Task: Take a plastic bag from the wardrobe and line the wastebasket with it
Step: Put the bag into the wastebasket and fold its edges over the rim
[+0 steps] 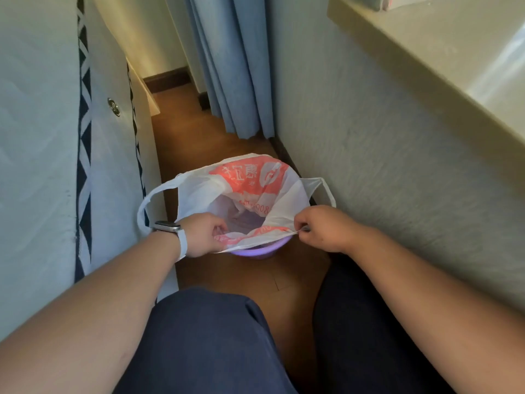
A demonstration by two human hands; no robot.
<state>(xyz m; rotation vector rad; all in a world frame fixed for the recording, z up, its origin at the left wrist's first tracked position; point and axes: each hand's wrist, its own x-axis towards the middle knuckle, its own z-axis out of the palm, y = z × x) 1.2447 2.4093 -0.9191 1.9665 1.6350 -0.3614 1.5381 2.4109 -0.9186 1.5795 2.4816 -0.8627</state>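
Observation:
A white plastic bag (pixel 250 189) with red print hangs open inside a purple wastebasket (pixel 252 251) on the wooden floor. Only the near rim of the basket shows below the bag's edge. My left hand (pixel 203 236), with a watch on the wrist, pinches the bag's near rim at its left side. My right hand (pixel 321 228) pinches the same rim at its right side, and the edge is stretched taut between the two hands. The bag's two handle loops stick out to the left and right.
The basket stands in a narrow gap between a mattress (pixel 42 166) on the left and a wall (pixel 397 166) on the right. A blue curtain (pixel 235 66) hangs behind it. A window ledge (pixel 440 52) juts out at upper right. My knees (pixel 216 336) are just before the basket.

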